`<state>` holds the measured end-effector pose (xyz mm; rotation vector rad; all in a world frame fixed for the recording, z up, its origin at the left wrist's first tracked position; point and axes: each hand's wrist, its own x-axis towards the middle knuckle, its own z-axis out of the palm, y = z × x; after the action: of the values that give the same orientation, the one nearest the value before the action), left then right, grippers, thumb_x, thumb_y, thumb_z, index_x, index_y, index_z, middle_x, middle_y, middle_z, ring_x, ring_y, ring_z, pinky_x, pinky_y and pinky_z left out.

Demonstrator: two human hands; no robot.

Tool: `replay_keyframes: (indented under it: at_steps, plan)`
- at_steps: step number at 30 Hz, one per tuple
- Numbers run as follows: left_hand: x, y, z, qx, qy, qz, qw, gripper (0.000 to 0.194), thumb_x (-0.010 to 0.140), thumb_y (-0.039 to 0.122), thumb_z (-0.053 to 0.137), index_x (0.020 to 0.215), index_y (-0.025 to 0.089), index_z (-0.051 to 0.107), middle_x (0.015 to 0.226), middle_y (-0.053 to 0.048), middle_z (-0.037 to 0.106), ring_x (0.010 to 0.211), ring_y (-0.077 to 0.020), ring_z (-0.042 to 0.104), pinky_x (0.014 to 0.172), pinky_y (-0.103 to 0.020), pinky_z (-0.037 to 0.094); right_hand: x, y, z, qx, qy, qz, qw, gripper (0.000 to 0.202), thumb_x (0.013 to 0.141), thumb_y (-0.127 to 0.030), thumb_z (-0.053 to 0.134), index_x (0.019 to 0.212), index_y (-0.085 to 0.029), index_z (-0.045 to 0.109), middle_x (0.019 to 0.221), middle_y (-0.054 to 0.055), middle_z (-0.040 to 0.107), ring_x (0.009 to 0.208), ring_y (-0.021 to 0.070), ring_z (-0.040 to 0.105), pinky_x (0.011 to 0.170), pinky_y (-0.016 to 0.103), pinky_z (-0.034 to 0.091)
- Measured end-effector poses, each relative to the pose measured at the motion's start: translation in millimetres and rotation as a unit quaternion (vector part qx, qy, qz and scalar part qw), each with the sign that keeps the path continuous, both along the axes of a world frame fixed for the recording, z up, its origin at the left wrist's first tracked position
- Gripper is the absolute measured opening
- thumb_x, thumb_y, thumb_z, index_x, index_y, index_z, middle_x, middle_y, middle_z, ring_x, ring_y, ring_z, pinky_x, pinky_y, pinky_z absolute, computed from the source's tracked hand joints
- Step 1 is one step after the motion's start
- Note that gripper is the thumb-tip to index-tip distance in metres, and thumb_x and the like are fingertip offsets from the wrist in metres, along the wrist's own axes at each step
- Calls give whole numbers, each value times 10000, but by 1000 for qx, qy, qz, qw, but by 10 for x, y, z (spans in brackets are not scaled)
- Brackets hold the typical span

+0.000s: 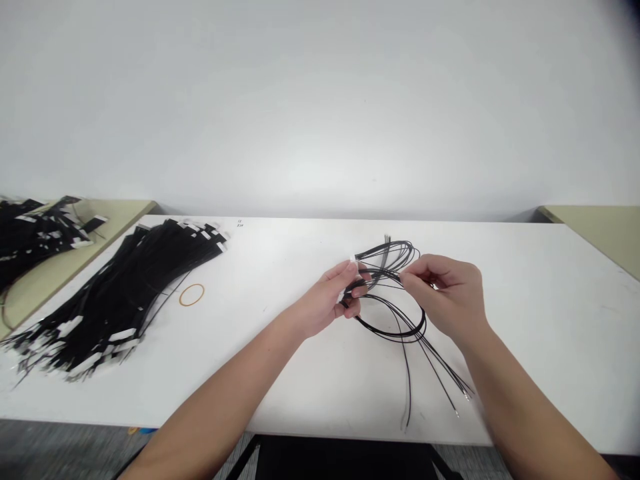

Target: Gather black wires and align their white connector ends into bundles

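At nine o'clock lies the black cable pile (150,267), then the rubber band (192,287). The left hand (325,297) pinches the wire bundle (421,327) by its white connectors (353,258); loose tips at five o'clock could snag on the table's (545,320) near edge if dragged. The right hand (453,293) pinches wires, tabletop stretching toward three o'clock.

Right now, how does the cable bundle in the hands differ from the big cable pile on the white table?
The held bundle is sparse and thin; the big pile is a thick mass. The held bundle curls in open loops, while the big pile lies mostly lengthwise. The left hand and right hand hold the held bundle; neither touches the big pile. Both show black wires and white end pieces.
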<state>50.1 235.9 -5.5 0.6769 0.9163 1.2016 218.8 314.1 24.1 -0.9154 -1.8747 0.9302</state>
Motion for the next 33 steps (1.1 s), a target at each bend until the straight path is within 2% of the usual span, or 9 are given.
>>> replay_keyframes:
  at_steps: [8, 16, 18, 21, 24, 27, 33]
  plan:
    - [-2, -4, -1, -2, 16, -3, 1000, 377, 848, 553, 442, 918, 188, 504, 693, 35, 357, 442, -13, 333, 519, -200, 295, 3, -13, 26, 3, -11, 5, 1000, 134, 636, -97, 559, 518, -160, 552, 487, -20, 477, 482, 78, 385, 442, 215, 312]
    - [-7, -16, 24, -6, 111, -29, 993, 390, 845, 561, 445, 944, 190, 514, 723, 37, 374, 486, -26, 416, 588, -219, 332, 51, 58, 24, 6, -12, 36, 999, 131, 714, -92, 561, 601, -159, 560, 546, -21, 476, 518, 76, 389, 459, 208, 326]
    - [-3, -22, 37, -10, 109, -35, 993, 398, 842, 572, 441, 940, 192, 508, 726, 39, 369, 484, -24, 411, 592, -222, 332, 40, 67, 8, 32, -14, 44, 998, 95, 738, -108, 576, 660, -163, 578, 580, -17, 490, 537, 79, 413, 469, 209, 347]
    - [7, -32, 59, -15, 114, -50, 992, 410, 844, 581, 427, 968, 200, 515, 739, 36, 369, 497, -28, 419, 606, -231, 333, 6, 82, -33, 138, -29, 70, 988, 58, 757, -145, 627, 805, -175, 638, 632, -13, 534, 540, 73, 433, 476, 213, 373]
    - [17, -41, 79, -16, 121, -61, 991, 417, 851, 580, 412, 1000, 207, 523, 747, 32, 364, 508, -32, 419, 627, -246, 345, -12, 101, -67, 231, -40, 107, 966, 80, 763, -126, 647, 818, -183, 659, 669, -10, 577, 531, 58, 428, 468, 207, 369]
    - [24, -41, 88, -9, 119, -69, 990, 402, 855, 564, 420, 981, 198, 530, 743, 33, 360, 501, -32, 417, 630, -251, 347, 3, 113, -76, 248, -38, 127, 960, 87, 774, -96, 638, 797, -180, 646, 715, -4, 604, 569, 60, 452, 489, 205, 384]
    - [15, -41, 87, -6, 116, -76, 990, 380, 854, 546, 441, 923, 181, 526, 732, 40, 360, 483, -27, 428, 625, -244, 343, 14, 103, -85, 233, -53, 135, 962, 77, 793, -94, 617, 790, -170, 631, 725, -3, 595, 580, 57, 455, 496, 201, 387]
